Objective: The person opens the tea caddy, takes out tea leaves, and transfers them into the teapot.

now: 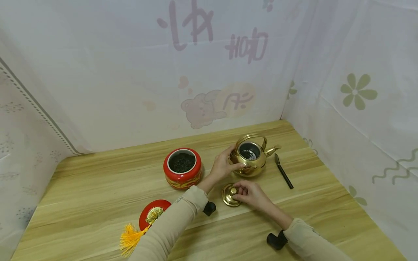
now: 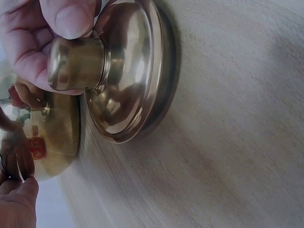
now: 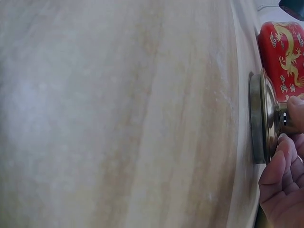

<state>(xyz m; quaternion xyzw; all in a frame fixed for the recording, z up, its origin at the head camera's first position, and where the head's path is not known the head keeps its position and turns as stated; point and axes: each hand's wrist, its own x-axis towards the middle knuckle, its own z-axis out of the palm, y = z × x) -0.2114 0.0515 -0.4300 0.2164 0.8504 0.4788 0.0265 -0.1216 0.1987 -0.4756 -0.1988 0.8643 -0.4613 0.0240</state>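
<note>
A gold teapot [image 1: 250, 167] stands uncovered at the back right, dark bits visible inside it. My left hand [image 1: 223, 166] rests against its left side, thumb and fingers spread round the body. In front of the pot, a gold lid [image 1: 229, 197] lies knob up on the table. My right hand [image 1: 252, 195] pinches the lid's knob between thumb and fingers. In the left wrist view the right fingers hold the knob [image 2: 78, 64] close up; the right wrist view shows the lid [image 3: 270, 118] with its rim at the table surface.
Left of the pot stands an open red jar [image 1: 183, 177] filled with dark leaves. Its red lid [image 1: 155, 212] with a yellow tassel [image 1: 130, 237] lies nearer, partly behind the left sleeve. A dark pen-like tool [image 1: 284, 172] lies right of the spout.
</note>
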